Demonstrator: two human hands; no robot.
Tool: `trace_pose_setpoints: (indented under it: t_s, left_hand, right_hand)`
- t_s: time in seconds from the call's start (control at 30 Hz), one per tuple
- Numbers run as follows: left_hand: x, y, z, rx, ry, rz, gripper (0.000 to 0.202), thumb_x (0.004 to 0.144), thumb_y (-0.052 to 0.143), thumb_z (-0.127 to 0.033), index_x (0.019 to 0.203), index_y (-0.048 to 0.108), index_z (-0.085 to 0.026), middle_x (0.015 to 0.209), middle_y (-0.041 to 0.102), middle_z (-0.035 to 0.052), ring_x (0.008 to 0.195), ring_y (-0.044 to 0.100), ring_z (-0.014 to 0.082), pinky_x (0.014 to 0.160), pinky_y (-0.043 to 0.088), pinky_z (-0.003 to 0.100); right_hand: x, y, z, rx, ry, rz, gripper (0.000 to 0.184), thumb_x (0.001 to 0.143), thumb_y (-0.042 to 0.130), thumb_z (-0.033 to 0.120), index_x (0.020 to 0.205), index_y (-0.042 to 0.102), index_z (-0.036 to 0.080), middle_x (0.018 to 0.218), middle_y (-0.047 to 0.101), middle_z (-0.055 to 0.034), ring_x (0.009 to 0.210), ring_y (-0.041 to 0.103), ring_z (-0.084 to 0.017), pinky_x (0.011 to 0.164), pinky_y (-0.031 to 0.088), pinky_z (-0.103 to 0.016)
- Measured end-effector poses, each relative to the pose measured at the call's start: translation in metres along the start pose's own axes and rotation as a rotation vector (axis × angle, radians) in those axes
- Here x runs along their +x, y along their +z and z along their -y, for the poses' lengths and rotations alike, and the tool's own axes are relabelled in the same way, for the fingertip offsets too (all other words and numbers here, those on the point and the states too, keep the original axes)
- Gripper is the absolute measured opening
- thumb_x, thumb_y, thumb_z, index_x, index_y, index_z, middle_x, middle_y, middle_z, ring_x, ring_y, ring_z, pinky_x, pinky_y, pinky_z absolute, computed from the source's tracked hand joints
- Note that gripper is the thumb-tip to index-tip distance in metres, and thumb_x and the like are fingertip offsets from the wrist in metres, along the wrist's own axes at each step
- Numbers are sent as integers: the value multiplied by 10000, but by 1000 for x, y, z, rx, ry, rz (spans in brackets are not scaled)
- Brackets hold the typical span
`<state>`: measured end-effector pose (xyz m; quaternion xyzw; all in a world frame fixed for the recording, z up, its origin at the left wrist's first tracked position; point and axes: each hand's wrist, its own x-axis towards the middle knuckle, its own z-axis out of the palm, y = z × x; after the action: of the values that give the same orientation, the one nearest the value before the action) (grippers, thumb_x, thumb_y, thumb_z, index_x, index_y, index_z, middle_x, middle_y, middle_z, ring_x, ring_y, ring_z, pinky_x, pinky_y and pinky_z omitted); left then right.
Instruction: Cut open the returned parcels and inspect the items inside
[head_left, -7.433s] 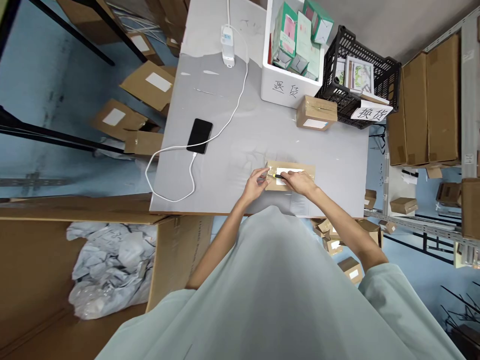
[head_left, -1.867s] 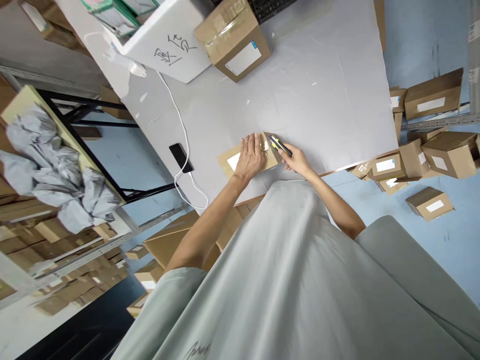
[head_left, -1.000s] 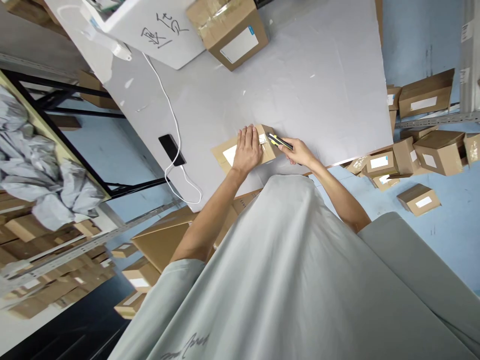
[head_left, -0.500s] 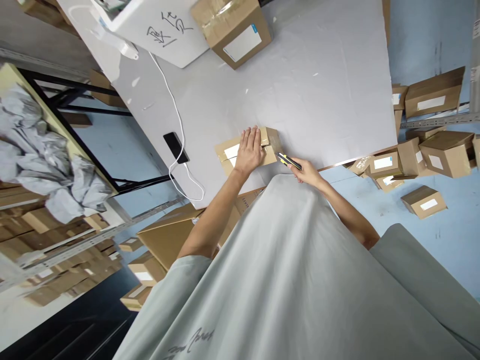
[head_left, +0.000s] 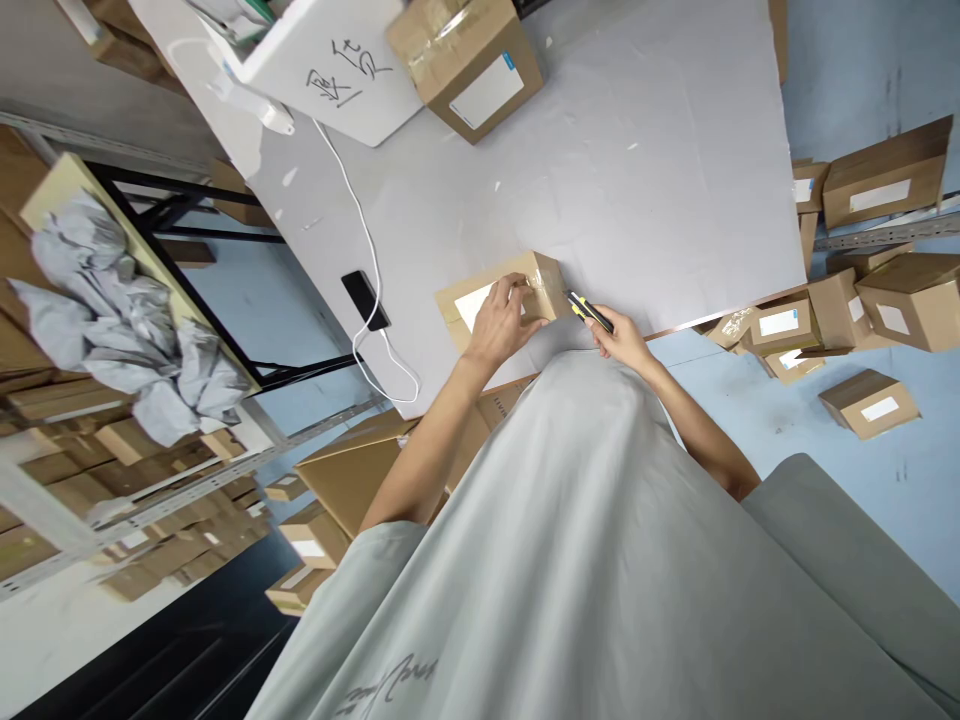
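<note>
A small cardboard box (head_left: 550,283) with a white label and clear tape lies near the table's front edge. My left hand (head_left: 504,325) rests on its top, fingers bent over the upper face and thumb towards the near edge, gripping it; the palm hides part of the label. To the right of the box, my right hand (head_left: 621,340) is closed around a black and yellow utility knife (head_left: 591,312). The knife's tip points at the box's right end, a small gap away.
A larger taped box (head_left: 487,95) and a white container with handwriting (head_left: 337,75) stand at the back of the table (head_left: 660,190). On the left lie a phone (head_left: 365,300) and a white cable (head_left: 358,210). Labelled cartons (head_left: 870,403) are beyond the right edge.
My left hand has gone from lying flat on the box to bent fingers with the thumb spread. My right hand and the knife have shifted slightly right, away from the box.
</note>
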<state>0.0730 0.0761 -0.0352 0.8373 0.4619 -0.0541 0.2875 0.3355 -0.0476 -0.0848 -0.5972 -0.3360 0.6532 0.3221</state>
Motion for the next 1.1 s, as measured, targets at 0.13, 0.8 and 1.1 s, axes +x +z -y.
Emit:
trace_pose_setpoints:
  t_s: [0.13,0.8,1.1]
  left_hand:
    - [3,0,-6,17,-43,6,701,1023,831,-500,1581,551,-179,1657,567,252,1548,590,457,1289,566,623]
    - [12,18,-5,-15,-106,-31,731,924,927,-599,1419,569,-197,1564,584,285,1554,543,548,1187,608,731]
    - [7,-5,29,-55,-78,-104,1087,757,1064,-516,1633,523,-168,1761,497,302,1697,443,504,1404,391,707]
  right_hand:
    - [6,3,6,-24,-18,18,653,1055,721,735,1472,753,234,698,658,59,478,624,-128,492,551,-246]
    - [19,2,9,-166,-60,90,437,1080,743,471,1456,798,256,663,667,73,446,632,-138,482,541,-247]
    - [-3,4,-8,94,97,-15,562,992,768,781,1103,664,240,765,739,30,530,703,-147,482,572,-242]
